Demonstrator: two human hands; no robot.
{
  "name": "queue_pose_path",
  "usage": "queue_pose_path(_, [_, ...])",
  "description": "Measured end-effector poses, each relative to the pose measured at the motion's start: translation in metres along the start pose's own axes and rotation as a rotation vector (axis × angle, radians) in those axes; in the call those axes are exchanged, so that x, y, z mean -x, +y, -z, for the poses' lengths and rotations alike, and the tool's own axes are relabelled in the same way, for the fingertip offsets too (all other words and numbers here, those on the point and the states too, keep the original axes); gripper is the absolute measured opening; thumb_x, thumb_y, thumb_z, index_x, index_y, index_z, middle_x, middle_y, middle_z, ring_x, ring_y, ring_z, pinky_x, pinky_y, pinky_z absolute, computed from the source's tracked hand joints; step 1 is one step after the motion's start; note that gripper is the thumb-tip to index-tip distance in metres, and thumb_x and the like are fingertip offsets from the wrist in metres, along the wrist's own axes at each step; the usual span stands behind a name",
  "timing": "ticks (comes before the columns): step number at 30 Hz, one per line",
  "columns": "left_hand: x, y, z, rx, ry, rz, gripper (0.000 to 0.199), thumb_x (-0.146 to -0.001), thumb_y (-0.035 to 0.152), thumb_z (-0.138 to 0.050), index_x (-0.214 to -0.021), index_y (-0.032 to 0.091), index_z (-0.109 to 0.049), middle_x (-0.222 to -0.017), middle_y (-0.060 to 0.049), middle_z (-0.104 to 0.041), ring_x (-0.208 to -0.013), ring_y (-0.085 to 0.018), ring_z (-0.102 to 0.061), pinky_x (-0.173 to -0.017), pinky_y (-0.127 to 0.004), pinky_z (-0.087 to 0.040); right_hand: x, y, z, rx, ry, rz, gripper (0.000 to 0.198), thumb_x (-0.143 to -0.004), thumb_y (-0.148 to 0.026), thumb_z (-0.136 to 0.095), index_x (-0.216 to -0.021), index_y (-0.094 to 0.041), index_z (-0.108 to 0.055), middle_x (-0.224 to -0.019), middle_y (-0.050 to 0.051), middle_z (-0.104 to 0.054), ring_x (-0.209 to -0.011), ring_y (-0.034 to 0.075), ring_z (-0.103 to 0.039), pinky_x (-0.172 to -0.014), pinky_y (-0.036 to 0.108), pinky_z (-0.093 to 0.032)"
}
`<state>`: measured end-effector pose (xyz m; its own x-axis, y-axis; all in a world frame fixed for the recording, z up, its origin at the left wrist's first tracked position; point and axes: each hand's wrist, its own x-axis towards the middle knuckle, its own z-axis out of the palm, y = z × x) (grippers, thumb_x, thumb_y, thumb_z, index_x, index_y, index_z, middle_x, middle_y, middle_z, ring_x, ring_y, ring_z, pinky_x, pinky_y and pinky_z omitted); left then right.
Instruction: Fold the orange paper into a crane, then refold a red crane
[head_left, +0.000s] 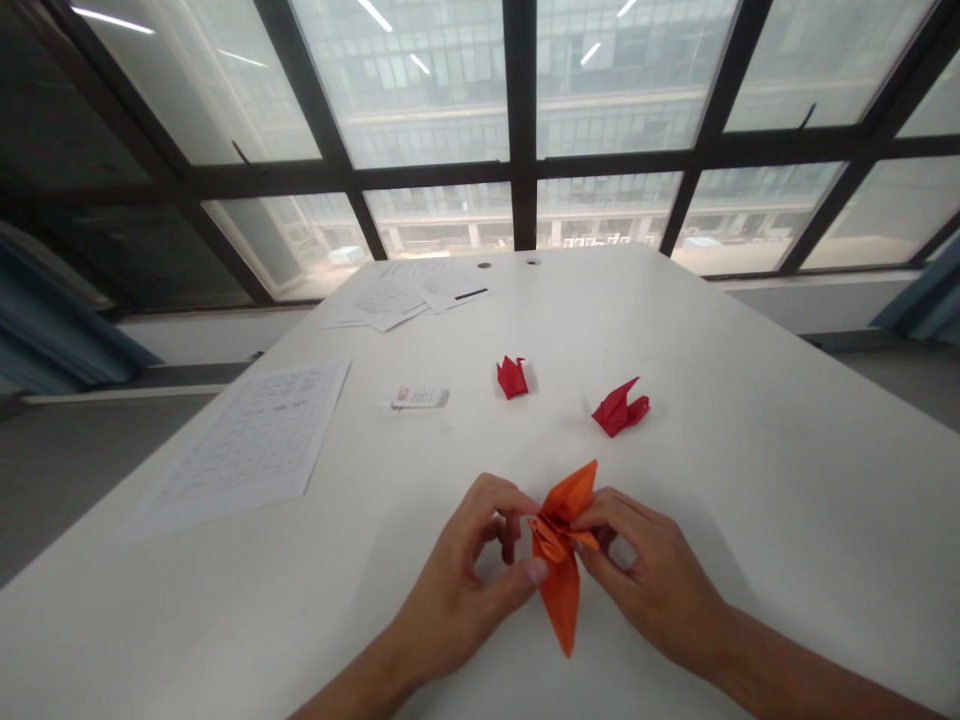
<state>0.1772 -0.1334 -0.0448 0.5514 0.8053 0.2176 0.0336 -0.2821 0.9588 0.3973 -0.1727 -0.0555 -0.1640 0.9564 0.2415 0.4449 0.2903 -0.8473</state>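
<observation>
Between my hands is an orange origami crane [561, 590], its two wings spread toward and away from me. My left hand [469, 575] holds its left side, with the index fingertip at the folded middle and the thumb on the near wing. On the other side, my right hand [649, 570] pinches a narrow point of the orange paper between thumb and fingers. Two red origami cranes stand beyond my hands: a smaller red crane [513, 378] near the middle and a larger red crane [619, 408] to its right.
A small white packet [420, 397] lies left of the red cranes. Printed sheets [255, 440] rest at the table's left edge, and more papers [397, 298] lie farther back with a dark strip on them. The white table [750, 420] reaches toward large windows.
</observation>
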Motion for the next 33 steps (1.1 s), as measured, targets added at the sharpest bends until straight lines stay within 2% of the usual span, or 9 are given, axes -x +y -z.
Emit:
queue_pose_path(3, [-0.003, -0.002, 0.001, -0.172, 0.013, 0.028, 0.012, -0.094, 0.032, -0.070, -0.102, 0.026, -0.075, -0.100, -0.006, -0.059, -0.089, -0.019, -0.057, -0.076, -0.030, -0.047, 0.001, 0.000, -0.001, -0.020, -0.031, 0.001, 0.013, -0.092, -0.013, -0.060, -0.092, -0.024, -0.066, -0.091, 0.001, -0.067, -0.076, 0.016, -0.064, -0.070, 0.029, -0.052])
queue_pose_path(5, [-0.005, -0.003, 0.002, -0.215, 0.052, 0.042, 0.013, -0.096, 0.033, -0.068, -0.095, 0.024, -0.077, -0.095, -0.006, -0.063, -0.086, -0.019, -0.059, -0.076, -0.030, -0.046, 0.002, 0.000, -0.001, -0.018, -0.031, -0.016, 0.013, -0.091, -0.013, -0.060, -0.091, -0.024, -0.065, -0.089, 0.001, -0.067, -0.075, 0.016, -0.063, -0.070, 0.029, -0.051])
queue_pose_path(9, [-0.007, -0.006, 0.003, -0.176, 0.130, 0.099, 0.019, -0.097, 0.037, -0.065, -0.091, 0.021, -0.075, -0.087, -0.005, -0.067, -0.081, -0.019, -0.060, -0.075, -0.030, -0.046, 0.002, -0.002, 0.000, -0.031, -0.005, -0.119, 0.010, -0.092, -0.017, -0.060, -0.088, -0.025, -0.065, -0.085, 0.002, -0.069, -0.076, 0.019, -0.063, -0.063, 0.029, -0.049])
queue_pose_path(13, [-0.008, -0.006, 0.002, -0.059, 0.136, 0.186, 0.022, -0.097, 0.040, -0.064, -0.093, 0.019, -0.072, -0.088, -0.005, -0.069, -0.083, -0.019, -0.063, -0.077, -0.030, -0.047, 0.001, -0.003, 0.001, -0.064, -0.007, -0.155, 0.009, -0.095, -0.021, -0.058, -0.089, -0.024, -0.065, -0.086, 0.002, -0.069, -0.077, 0.018, -0.063, -0.061, 0.028, -0.047])
queue_pose_path(18, [-0.008, -0.008, 0.000, 0.026, 0.198, 0.239, 0.023, -0.096, 0.041, -0.066, -0.095, 0.018, -0.067, -0.089, -0.003, -0.067, -0.079, -0.016, -0.061, -0.071, -0.027, -0.047, 0.000, -0.006, 0.000, -0.117, 0.026, -0.091, 0.008, -0.095, -0.020, -0.058, -0.091, -0.024, -0.064, -0.092, 0.001, -0.069, -0.079, 0.017, -0.064, -0.071, 0.029, -0.050])
queue_pose_path(22, [-0.010, -0.009, 0.000, 0.073, 0.239, 0.252, 0.025, -0.095, 0.042, -0.068, -0.104, 0.019, -0.064, -0.084, 0.000, -0.063, -0.072, -0.013, -0.056, -0.067, -0.026, -0.046, 0.001, -0.009, 0.001, -0.120, 0.040, -0.064, 0.009, -0.095, -0.019, -0.059, -0.094, -0.025, -0.065, -0.094, 0.002, -0.068, -0.082, 0.017, -0.064, -0.074, 0.030, -0.051])
queue_pose_path(26, [-0.011, -0.008, 0.000, 0.157, 0.288, 0.295, 0.028, -0.095, 0.042, -0.069, -0.109, 0.020, -0.060, -0.084, 0.000, -0.064, -0.072, -0.014, -0.058, -0.067, -0.027, -0.047, 0.004, -0.006, 0.000, -0.107, 0.071, -0.038, 0.008, -0.096, -0.022, -0.059, -0.094, -0.024, -0.067, -0.094, 0.004, -0.068, -0.085, 0.020, -0.065, -0.076, 0.032, -0.052])
queue_pose_path(33, [-0.009, -0.010, -0.006, 0.545, 0.372, 0.366, 0.031, -0.091, 0.039, -0.074, -0.114, 0.022, -0.061, -0.095, -0.002, -0.063, -0.081, -0.013, -0.060, -0.070, -0.026, -0.050, 0.007, 0.000, 0.000, -0.080, 0.182, 0.185, 0.009, -0.093, -0.018, -0.068, -0.093, -0.027, -0.068, -0.094, 0.004, -0.071, -0.085, 0.020, -0.068, -0.075, 0.030, -0.055])
